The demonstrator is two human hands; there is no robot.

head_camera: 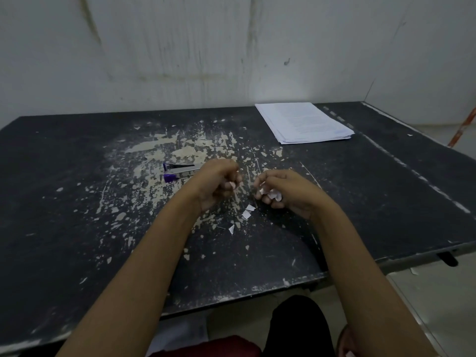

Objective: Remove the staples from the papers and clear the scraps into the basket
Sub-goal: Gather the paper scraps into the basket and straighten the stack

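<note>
My left hand [219, 184] hovers over the middle of the black table [77, 202] with its fingers curled, pinching a small white paper scrap [233, 185]. My right hand [280, 191] is beside it, fingers curled round a crumpled wad of white scraps [273, 195]. Three loose white scraps [246, 213] lie on the table just below and between the hands. A stack of white papers [304, 122] lies at the back right. No basket is in view.
A silver and purple stapler [177, 171] lies on its side just left of my left hand. The tabletop is worn with pale chipped patches. A grey wall stands behind the table. The table's front edge runs close to my lap.
</note>
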